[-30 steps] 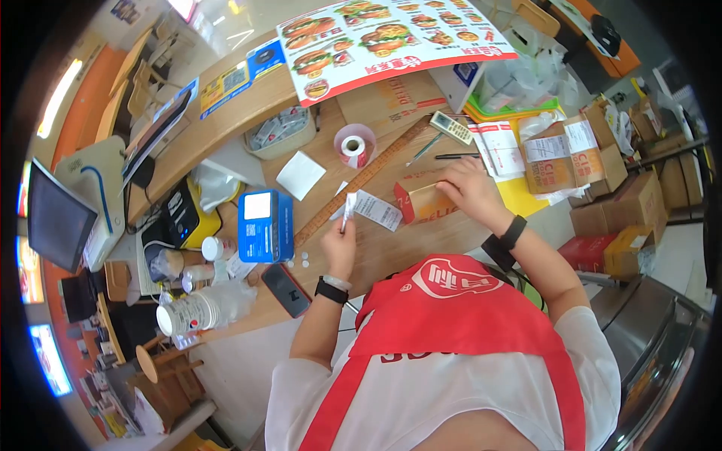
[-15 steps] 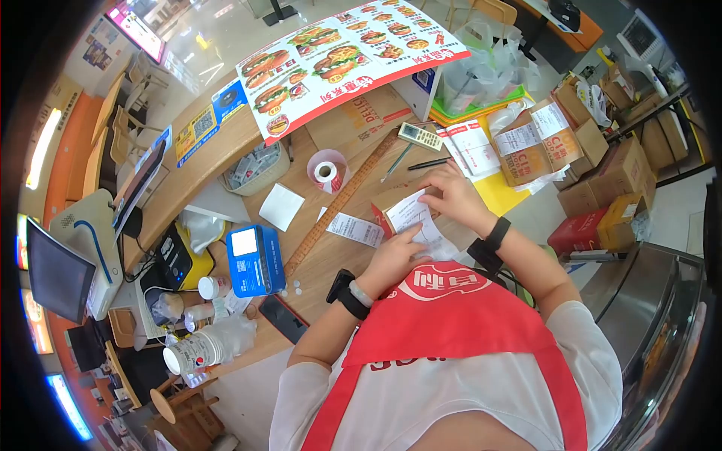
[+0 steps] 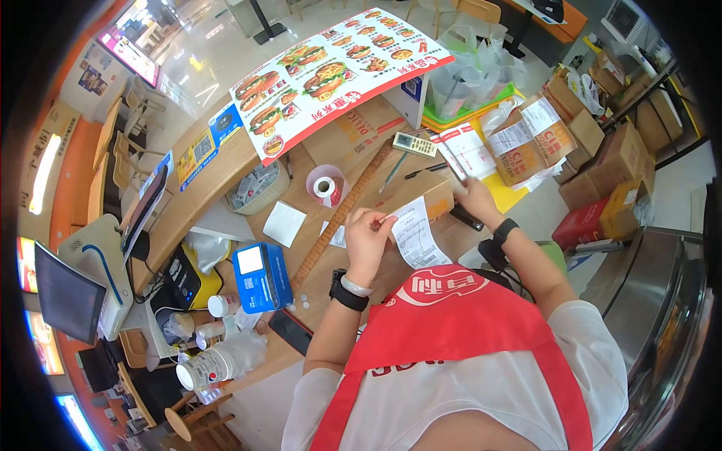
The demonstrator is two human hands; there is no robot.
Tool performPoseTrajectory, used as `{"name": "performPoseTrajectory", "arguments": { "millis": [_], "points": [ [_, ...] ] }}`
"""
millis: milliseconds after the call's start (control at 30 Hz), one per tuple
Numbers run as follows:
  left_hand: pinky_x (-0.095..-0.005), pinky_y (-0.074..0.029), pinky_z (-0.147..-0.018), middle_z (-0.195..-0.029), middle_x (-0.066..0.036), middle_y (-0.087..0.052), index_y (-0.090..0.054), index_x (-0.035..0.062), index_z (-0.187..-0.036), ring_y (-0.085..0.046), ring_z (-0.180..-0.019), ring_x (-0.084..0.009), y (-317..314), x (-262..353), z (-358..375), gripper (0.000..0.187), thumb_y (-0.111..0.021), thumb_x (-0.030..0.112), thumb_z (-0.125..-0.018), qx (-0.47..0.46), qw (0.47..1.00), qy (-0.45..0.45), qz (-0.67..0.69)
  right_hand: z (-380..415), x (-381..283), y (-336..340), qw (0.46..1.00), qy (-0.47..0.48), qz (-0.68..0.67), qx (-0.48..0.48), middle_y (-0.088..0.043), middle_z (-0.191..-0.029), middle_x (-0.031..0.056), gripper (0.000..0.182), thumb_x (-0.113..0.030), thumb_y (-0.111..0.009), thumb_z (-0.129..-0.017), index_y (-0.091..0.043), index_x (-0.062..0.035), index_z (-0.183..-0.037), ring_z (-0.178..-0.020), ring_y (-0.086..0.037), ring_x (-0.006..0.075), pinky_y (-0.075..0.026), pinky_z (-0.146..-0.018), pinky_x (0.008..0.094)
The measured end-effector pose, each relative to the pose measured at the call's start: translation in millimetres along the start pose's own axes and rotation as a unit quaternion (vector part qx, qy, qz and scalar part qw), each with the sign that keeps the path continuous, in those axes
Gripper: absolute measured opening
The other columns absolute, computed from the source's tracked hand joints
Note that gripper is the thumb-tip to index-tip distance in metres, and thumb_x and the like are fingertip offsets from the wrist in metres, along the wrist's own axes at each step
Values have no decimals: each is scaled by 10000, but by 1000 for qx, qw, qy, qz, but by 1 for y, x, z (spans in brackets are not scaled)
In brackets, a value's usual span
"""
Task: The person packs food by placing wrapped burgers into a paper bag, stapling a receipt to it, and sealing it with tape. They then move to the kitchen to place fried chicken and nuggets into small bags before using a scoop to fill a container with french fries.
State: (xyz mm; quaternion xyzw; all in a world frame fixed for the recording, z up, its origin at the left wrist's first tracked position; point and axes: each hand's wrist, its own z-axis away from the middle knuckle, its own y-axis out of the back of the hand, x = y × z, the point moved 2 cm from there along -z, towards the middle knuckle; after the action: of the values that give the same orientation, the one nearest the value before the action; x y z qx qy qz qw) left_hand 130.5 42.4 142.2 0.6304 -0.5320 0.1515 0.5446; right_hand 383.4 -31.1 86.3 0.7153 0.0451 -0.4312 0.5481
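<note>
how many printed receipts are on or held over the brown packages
3: one receipt in the left hand, over the nearer package; a second receipt and third receipt on the packaging at right. More may be hidden.

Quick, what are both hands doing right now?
Left hand: closed, pinching the white slip's edge.
Right hand: blurred near the brown bag; can't tell if it's holding anything.

Receipt (image 3: 418, 242) partly over bag (image 3: 435, 194), ruler (image 3: 342, 218) on cntr (image 3: 340, 258) to L w/ roll (image 3: 326, 191) beside, carton (image 3: 531, 144) R
</note>
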Motion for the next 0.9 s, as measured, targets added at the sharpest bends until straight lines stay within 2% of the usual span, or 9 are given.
{"name": "performPoseTrajectory", "arguments": {
  "millis": [33,200,300,367,600,667,733,800,900],
  "points": [
    [-314,-381,-624,-690,-70,-525,-610,22,-689,-481,-688,-219,-1,-1,0,142,-679,139,-647,-10,1000,9,11,4,16,-6,982,-23,166,-93,-579,-818,190,337,-259,-638,-644,-557,9,-831,-765,-565,335,-452,-693,383],
    [-310,-386,-600,-694,-82,-527,-606,9,-693,-488,-652,-211,-2,1,2,140,-665,134,-666,-11,1000,-2,12,13,55,-14,964,-75,202,-157,-584,-795,206,392,-235,-656,-549,-565,16,-837,-776,-579,323,-454,-694,375],
    [-312,-390,-593,-711,-89,-527,-601,1,-697,-493,-655,-219,-2,2,4,136,-650,126,-685,-13,999,18,42,7,61,-9,965,-147,98,-195,-587,-730,162,380,-193,-647,-550,-552,22,-849,-678,-585,276,-458,-616,345],
    [-314,-394,-588,-721,-95,-523,-593,-6,-696,-497,-656,-229,-3,1,4,135,-640,120,-698,-15,999,15,42,5,32,14,960,-187,-153,-142,-556,-675,92,372,-156,-635,-553,-531,17,-866,-579,-539,202,-436,-536,301],
    [-324,-376,-565,-685,-95,-493,-576,-1,-673,-474,-627,-234,-8,11,5,126,-631,107,-705,-19,999,-7,33,14,-102,76,890,34,-448,-79,-500,-891,74,572,-161,-679,-601,-401,-7,-1077,-760,-484,122,-409,-632,244],
    [-328,-366,-556,-654,-94,-478,-574,8,-667,-459,-618,-236,-10,16,7,113,-631,101,-702,-19,999,-16,25,24,-102,49,934,23,-343,-93,-483,-911,89,610,-169,-694,-575,-396,-8,-1082,-833,-475,161,-407,-713,278],
    [-330,-372,-565,-661,-98,-490,-575,11,-674,-471,-636,-245,-12,17,9,87,-618,81,-704,-28,999,-18,16,48,-129,35,938,232,-256,21,-478,-896,110,645,-182,-696,-542,-395,-6,-1085,-869,-486,235,-397,-763,318],
    [-333,-378,-574,-668,-103,-503,-576,14,-680,-483,-653,-253,-17,13,10,61,-605,61,-706,-35,999,-19,7,53,-138,12,908,357,-220,-3,-475,-892,154,639,-187,-688,-519,-413,-6,-1067,-882,-491,303,-400,-764,340],
    [-347,-399,-609,-775,-130,-555,-571,-1,-720,-523,-726,-285,-23,-3,14,50,-543,-11,-680,-13,992,-40,117,52,-139,-3,912,388,-132,4,-513,-876,161,538,-237,-684,-551,-468,6,-979,-868,-497,326,-389,-776,375]
  ]
}}
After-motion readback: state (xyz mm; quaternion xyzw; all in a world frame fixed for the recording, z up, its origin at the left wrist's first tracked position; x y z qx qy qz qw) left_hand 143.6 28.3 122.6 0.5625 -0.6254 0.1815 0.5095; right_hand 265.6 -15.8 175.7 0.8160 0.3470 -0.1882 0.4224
